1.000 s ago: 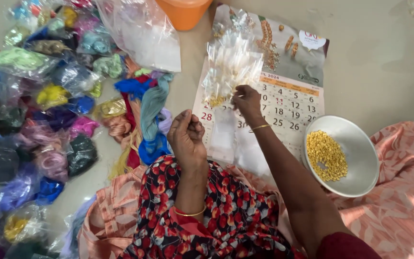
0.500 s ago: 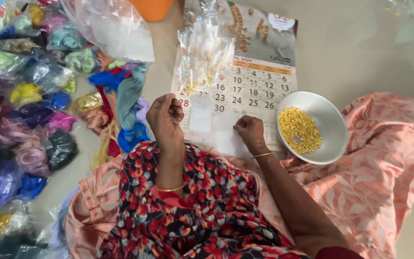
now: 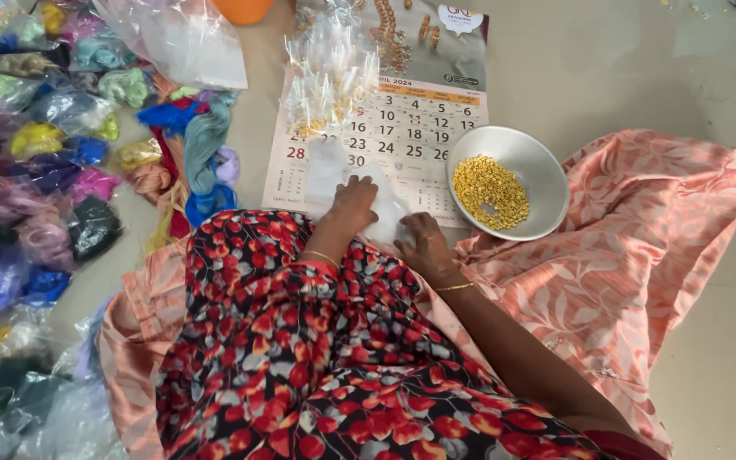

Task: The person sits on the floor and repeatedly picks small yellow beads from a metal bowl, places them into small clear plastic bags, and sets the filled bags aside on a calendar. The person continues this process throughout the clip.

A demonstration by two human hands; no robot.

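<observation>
Head view: left hand (image 3: 354,203) and right hand (image 3: 420,243) pinch a small clear packet (image 3: 388,211) over the calendar (image 3: 419,119) (a work mat), steel bowl of yellow beads (image 3: 504,183) at three o'clock.

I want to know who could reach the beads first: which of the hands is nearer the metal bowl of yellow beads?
Right. The right hand rests just below-left of the metal bowl; the left hand lies farther left on the calendar.
</observation>
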